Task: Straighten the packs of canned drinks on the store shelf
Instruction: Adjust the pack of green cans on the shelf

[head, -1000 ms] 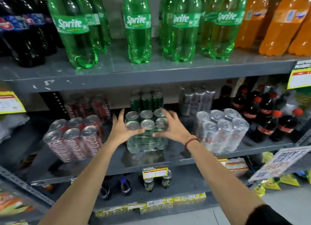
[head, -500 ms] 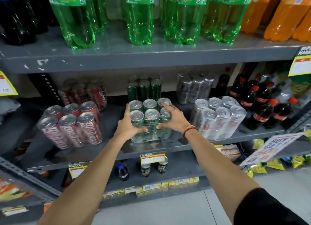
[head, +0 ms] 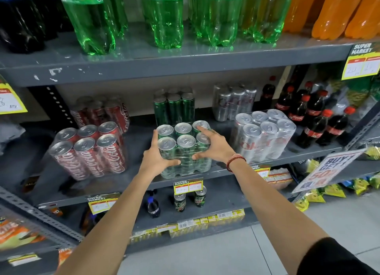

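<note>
Holding the green pack (head: 185, 151) with both hands, at the front edge of the middle shelf (head: 205, 173). Left hand (head: 157, 158) pressing its left side, thumb across the front, grip tight on the pack. Right hand (head: 213, 146) pressing its right side, one finger lying over a back can top, thumb on the front wrap, grip tight on the pack too. Wearing a red band (head: 234, 161) on the right wrist.

Six cans sitting in clear wrap, silver tops showing. Standing right behind it, a second green pack (head: 174, 108). Leaning to the left, a red pack (head: 90, 151) of six cola cans, with another red pack (head: 100, 112) behind. Leaning to the right, a silver pack (head: 265, 134), and one more silver pack (head: 234, 102) at the back. Standing further right, small cola bottles (head: 314, 118) with red caps.

Standing on the top shelf (head: 174, 69), big green bottles (head: 166, 17), dark bottles (head: 20, 21) and orange bottles (head: 339, 13). Hanging on the shelf edges, yellow price tags (head: 188, 186). Sitting on the low shelf (head: 222, 196), two dark cans (head: 190, 198). Showing below, grey floor (head: 205, 254).
</note>
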Tool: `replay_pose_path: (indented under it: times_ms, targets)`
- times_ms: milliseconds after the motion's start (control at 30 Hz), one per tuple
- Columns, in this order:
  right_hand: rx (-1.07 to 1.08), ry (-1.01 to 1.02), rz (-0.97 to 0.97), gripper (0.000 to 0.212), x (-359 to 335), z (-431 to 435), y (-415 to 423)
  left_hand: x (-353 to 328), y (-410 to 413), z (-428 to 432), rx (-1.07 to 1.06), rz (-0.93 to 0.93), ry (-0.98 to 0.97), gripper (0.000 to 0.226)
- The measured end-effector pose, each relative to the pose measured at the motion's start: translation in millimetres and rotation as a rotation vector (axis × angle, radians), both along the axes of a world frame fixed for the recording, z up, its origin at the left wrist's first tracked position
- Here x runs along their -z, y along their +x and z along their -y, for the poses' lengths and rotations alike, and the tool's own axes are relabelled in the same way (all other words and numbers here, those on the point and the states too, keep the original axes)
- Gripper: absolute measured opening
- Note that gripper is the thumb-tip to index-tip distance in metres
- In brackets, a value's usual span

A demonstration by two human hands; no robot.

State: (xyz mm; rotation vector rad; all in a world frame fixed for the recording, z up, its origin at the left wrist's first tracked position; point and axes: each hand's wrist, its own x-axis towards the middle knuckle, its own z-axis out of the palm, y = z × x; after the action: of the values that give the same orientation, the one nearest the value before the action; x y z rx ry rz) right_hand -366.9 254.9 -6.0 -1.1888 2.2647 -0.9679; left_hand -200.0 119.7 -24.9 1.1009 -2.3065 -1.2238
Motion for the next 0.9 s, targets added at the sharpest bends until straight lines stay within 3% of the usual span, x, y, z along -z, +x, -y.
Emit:
replay_pose_path:
  times_ms: [900]
  targets:
    - [0.001,0.036,-0.044,0.105,-6.5,-6.2,9.6,-6.5,7.5,-5.0,0.075,0.011,0.019,0.126]
